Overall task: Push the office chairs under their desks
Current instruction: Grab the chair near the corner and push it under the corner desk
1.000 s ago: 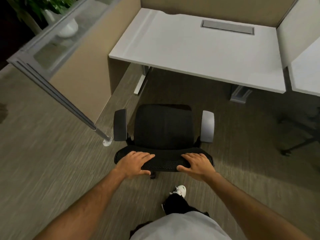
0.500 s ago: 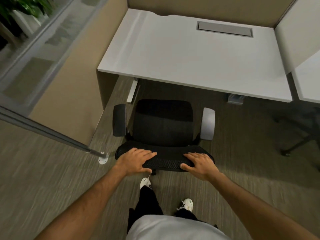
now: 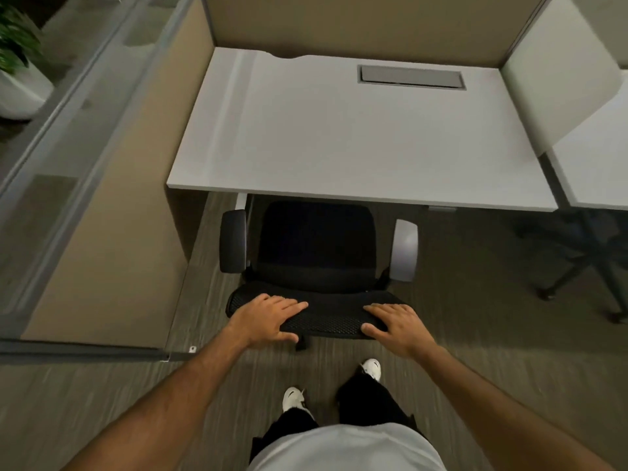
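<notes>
A black office chair (image 3: 317, 246) with a mesh backrest and two armrests stands in front of a white desk (image 3: 356, 137). The front edge of its seat sits right at the desk's near edge. My left hand (image 3: 266, 317) lies on the left end of the backrest's top, thumb wrapped over the near side. My right hand (image 3: 396, 326) rests on the right end the same way. Both hands grip the backrest.
A tan cubicle partition (image 3: 112, 232) with a metal-framed glass top runs along the left. Another white desk (image 3: 598, 171) and the dark base of a second chair (image 3: 584, 266) are at the right. A potted plant (image 3: 17, 73) stands far left. My feet are on the carpet behind the chair.
The chair has rolled forward toward the desk with both hands on its backrest; its seat front now reaches the desk edge. I have stepped forward behind it.
</notes>
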### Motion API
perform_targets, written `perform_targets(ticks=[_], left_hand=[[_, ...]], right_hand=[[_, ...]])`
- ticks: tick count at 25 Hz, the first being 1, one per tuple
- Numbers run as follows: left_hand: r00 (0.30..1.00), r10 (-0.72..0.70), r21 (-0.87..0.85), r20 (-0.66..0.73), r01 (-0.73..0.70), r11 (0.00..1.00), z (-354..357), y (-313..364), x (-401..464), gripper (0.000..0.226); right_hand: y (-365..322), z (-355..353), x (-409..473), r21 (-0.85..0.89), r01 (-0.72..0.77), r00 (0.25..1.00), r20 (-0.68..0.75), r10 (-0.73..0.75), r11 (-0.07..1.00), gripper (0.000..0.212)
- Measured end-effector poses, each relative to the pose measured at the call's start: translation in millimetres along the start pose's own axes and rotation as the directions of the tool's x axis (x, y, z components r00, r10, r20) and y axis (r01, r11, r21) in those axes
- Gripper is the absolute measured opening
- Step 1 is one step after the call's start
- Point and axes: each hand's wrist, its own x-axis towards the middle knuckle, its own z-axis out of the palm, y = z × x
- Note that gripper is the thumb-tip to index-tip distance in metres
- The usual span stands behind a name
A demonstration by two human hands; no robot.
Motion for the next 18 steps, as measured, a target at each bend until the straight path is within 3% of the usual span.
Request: perform_targets(ticks=[18], left_hand=[[0.995, -0.095, -0.034, -0.011, 0.094, 0.995, -78.2, -40.8, 159.5, 0.085]], right_hand=[[104.9, -126.2, 138.6, -0.052, 0.117, 0.993, 0.0, -0.117, 0.992, 0.071]])
